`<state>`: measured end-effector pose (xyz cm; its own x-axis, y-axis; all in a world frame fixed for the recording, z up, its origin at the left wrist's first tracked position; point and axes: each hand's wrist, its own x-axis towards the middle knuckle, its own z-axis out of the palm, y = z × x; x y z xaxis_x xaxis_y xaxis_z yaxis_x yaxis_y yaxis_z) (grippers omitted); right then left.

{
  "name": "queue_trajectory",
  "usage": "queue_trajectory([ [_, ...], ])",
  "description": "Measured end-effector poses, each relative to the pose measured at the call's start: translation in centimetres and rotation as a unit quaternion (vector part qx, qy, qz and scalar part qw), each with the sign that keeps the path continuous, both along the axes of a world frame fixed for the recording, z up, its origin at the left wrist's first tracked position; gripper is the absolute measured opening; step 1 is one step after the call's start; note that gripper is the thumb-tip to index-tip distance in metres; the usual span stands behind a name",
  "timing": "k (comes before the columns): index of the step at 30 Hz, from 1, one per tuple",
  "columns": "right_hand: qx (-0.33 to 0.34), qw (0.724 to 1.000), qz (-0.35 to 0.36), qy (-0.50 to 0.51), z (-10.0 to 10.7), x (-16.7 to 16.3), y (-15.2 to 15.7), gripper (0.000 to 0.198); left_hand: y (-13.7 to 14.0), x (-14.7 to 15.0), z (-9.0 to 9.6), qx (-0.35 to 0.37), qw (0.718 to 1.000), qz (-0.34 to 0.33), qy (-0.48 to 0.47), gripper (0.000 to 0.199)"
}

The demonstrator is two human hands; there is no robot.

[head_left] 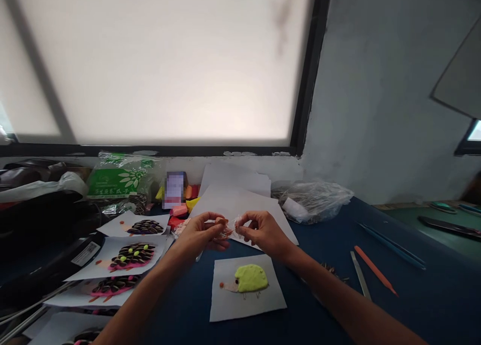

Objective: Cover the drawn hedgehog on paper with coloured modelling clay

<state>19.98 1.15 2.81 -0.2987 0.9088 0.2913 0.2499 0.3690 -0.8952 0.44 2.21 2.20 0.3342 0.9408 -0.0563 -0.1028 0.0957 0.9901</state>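
My left hand [205, 231] is closed around a small packet of orange-brown clay [224, 225] in clear plastic. Opposite it, my right hand [261, 230] pinches the crinkled clear plastic wrapper [237, 226] between thumb and fingers. Both hands are raised over the table, above a white paper card [221, 310]. On that card lies a hedgehog figure with a flat yellow-green clay body [251, 278], a pale snout, a brown nose, a dark eye and thin drawn legs.
Hedgehog cards [128, 255] with seed spines overlap at left. Behind stand a green seed bag [116, 177], coloured clay packs [179, 210], white paper sheets [233, 195] and a plastic bag [315, 200]. Right lie an orange tool [374, 270], a flat metallic tool [361, 275] and blue tweezers [393, 245].
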Motion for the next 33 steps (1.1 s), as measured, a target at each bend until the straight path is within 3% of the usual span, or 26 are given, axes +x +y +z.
queue_trajectory([
  [18,-0.050,0.997,0.054,0.012,-0.7,-0.2,0.1,0.022,-0.3,0.7,-0.5,-0.017,1.000,0.022,0.014,0.061],
  [29,0.035,0.998,0.001,-0.050,-0.2,-0.3,-0.3,0.011,0.4,0.0,-1.3,-0.017,1.000,0.012,-0.007,0.052],
  [33,0.054,0.995,-0.007,-0.081,-0.2,-0.4,-0.5,0.016,0.4,0.1,-1.6,-0.011,1.000,0.008,-0.027,0.048],
])
